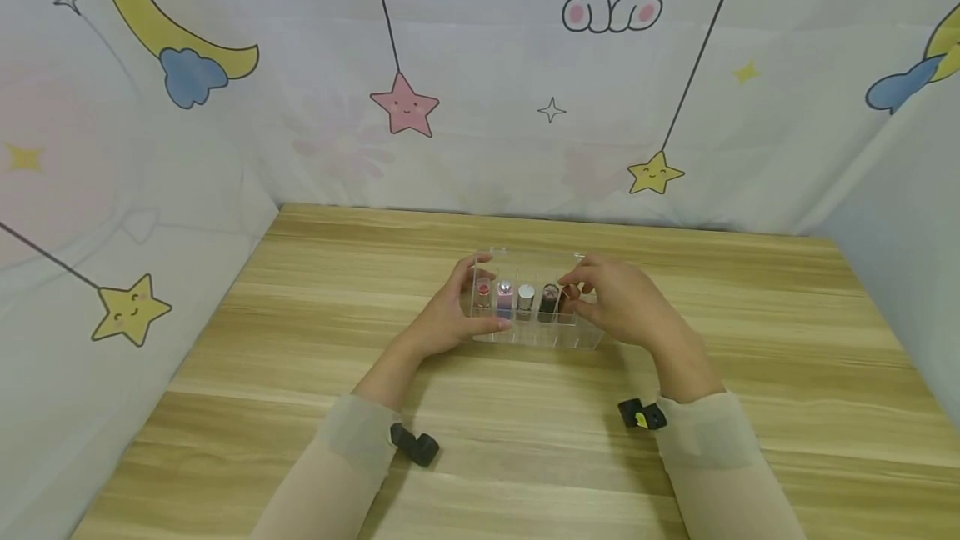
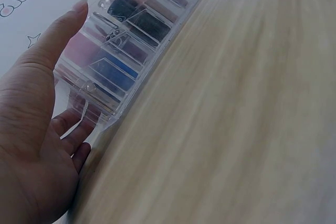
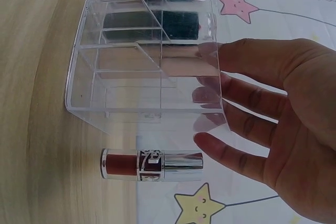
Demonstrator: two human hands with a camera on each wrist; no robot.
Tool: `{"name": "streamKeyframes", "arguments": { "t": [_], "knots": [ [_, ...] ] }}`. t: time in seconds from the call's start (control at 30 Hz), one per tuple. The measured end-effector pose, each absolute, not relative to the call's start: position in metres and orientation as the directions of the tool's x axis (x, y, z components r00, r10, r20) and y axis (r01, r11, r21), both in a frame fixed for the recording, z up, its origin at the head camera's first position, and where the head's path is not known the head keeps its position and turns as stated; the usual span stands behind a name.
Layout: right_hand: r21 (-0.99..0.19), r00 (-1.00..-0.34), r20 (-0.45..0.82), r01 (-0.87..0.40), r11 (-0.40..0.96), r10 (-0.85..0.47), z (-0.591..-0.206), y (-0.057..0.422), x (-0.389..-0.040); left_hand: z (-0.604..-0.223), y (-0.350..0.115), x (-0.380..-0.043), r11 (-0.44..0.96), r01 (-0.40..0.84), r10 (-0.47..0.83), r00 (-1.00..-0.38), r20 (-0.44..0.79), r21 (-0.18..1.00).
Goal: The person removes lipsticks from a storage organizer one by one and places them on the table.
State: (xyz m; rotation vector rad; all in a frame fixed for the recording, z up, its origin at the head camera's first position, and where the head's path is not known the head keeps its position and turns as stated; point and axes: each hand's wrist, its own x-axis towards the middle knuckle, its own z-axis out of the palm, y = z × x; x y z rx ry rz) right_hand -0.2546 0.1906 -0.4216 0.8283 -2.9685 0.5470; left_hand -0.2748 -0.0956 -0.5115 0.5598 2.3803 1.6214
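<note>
A clear plastic lipstick organizer (image 1: 513,338) with several compartments stands on the table. My left hand (image 1: 442,319) grips its left end, the thumb along the front and the fingers round the side. Inside are a red-topped lipstick (image 1: 483,292), a pink and blue one (image 1: 505,297), a silver-capped one (image 1: 525,298) and a dark tube (image 1: 550,300). At the right part, my right hand (image 1: 626,302) pinches the top of a pinkish-beige lipstick tube (image 3: 131,60) in its compartment. Beside the organizer's right end, a dark red lip gloss tube (image 3: 152,165) stands upright, hidden in the head view.
The wooden table (image 1: 480,457) spreads around the organizer. A white curtain (image 1: 510,157) printed with stars and a moon hangs behind and along the sides. Small black devices (image 1: 415,445) sit at both sleeve cuffs.
</note>
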Motion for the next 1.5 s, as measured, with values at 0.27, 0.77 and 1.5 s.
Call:
{"name": "streamKeyframes", "arguments": {
  "t": [0.27,0.77,1.5],
  "knots": [
    [-0.326,-0.866,0.102,-0.495,0.806,-0.490,-0.4221,0.1902,-0.2541,-0.5122,-0.0956,-0.2744,0.332,0.188,0.418,-0.908,0.035,0.924],
    [-0.323,-0.866,0.103,-0.494,0.807,-0.489,-0.4218,0.1906,-0.2543,-0.5129,-0.0956,-0.2750,0.337,0.198,0.419,-0.907,0.042,0.921],
    [-0.348,-0.875,0.109,-0.479,0.806,-0.472,-0.4156,0.1921,-0.2511,-0.5118,-0.0952,-0.2738,0.339,0.197,0.414,-0.909,0.042,0.920]
  ]
}}
